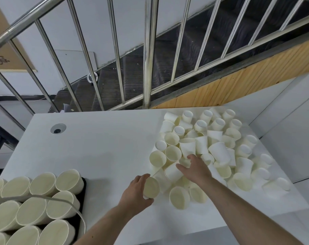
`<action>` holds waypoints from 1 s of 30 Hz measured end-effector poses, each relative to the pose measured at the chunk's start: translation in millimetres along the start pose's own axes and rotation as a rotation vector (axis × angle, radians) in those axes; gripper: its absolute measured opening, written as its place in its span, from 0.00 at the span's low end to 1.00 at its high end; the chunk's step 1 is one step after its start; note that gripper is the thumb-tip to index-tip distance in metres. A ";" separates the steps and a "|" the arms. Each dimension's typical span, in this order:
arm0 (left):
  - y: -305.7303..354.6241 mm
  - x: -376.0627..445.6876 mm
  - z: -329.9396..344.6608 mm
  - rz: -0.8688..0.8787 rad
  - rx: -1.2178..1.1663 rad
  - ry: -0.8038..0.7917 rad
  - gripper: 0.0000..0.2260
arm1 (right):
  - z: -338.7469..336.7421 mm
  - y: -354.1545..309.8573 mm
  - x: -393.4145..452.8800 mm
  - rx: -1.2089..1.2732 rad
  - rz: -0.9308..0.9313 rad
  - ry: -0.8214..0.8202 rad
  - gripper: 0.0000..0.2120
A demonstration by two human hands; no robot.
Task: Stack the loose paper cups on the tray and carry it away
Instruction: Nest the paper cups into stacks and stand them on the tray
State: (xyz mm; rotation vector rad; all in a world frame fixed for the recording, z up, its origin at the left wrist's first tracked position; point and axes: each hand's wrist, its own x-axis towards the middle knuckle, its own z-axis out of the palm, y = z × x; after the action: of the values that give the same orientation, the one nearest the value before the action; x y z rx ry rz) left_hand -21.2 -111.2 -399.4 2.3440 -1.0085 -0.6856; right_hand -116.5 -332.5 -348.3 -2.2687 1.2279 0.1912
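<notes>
Fingers of our left hand (135, 193) curl round a single paper cup (151, 187), which we hold tilted with its open mouth facing us, just at the near left edge of the heap. Our right hand (194, 169) reaches into the pile of loose cups (217, 149), thumb and fingers spread and bent over a cup lying on its side; whether they have actually closed on it we cannot tell.

We see the loose cups scattered over the right part of the white table (100, 144), some upright, some upside down, many tipped over and leaning on one another. At the near left corner sits the dark tray (83, 183), of which only a strip of rim shows, packed with stacked cups (44, 200) standing mouth up in rows. A pale cable (69, 203) arcs across the front of those stacks.

A round grommet hole (58, 129) sits in the table's far left part. Behind the table rises a steel stair railing (148, 55), with dark steps beyond it.
</notes>
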 end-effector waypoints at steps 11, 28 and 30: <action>-1.3 6.4 5.7 -0.005 -0.028 -0.029 0.36 | 3.3 -4.8 12.3 -0.102 -0.135 -0.137 0.39; 0.1 13.1 12.5 -0.002 -0.032 -0.055 0.36 | 4.3 2.6 18.4 -0.223 -0.311 -0.226 0.48; 0.9 14.0 13.2 -0.004 -0.031 -0.054 0.36 | 3.2 3.6 13.9 -0.306 -0.398 -0.186 0.44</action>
State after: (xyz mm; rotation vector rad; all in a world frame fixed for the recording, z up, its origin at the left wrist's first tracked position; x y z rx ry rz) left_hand -21.5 -125.5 -412.3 2.3124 -1.0093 -0.7650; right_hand -111.0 -342.5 -357.5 -2.6329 0.6699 0.4521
